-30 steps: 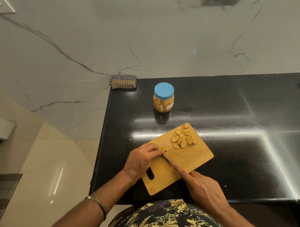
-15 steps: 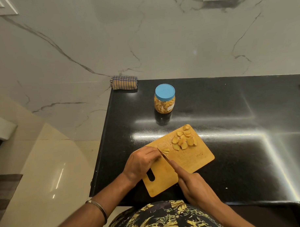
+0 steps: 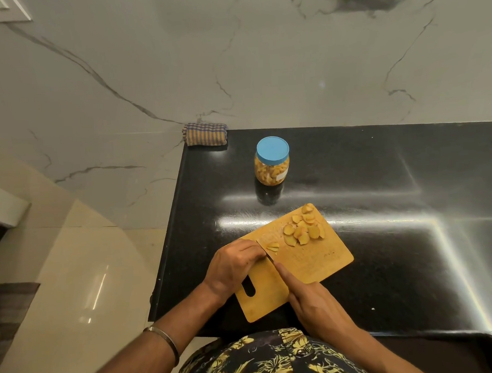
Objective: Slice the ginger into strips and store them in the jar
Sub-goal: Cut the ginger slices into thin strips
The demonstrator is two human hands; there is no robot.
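In the head view, a tan wooden cutting board (image 3: 311, 263) with a slot handle lies at an angle on the glossy black stone table (image 3: 379, 209), near its front edge. The left hand (image 3: 232, 266) rests on the board's left side, its fingers curled down over a small piece of ginger; its grip is closed on that piece, though most of it is hidden under the fingertips. Just beside those fingertips lie a few thin yellow ginger strips (image 3: 272, 246). The right hand (image 3: 313, 301) closes its grip around the handle of a kitchen knife (image 3: 265, 251), forefinger stretched along the spine, the blade lying between the left fingertips and the strips. A heap of round ginger slices (image 3: 303, 230) sits at the board's far corner. Behind the board, apart from it, stands a clear plastic jar with a blue lid (image 3: 272, 161), lid on and filled with yellow pieces. A folded checked cloth (image 3: 205, 134) lies at the table's far left corner against the marble wall.
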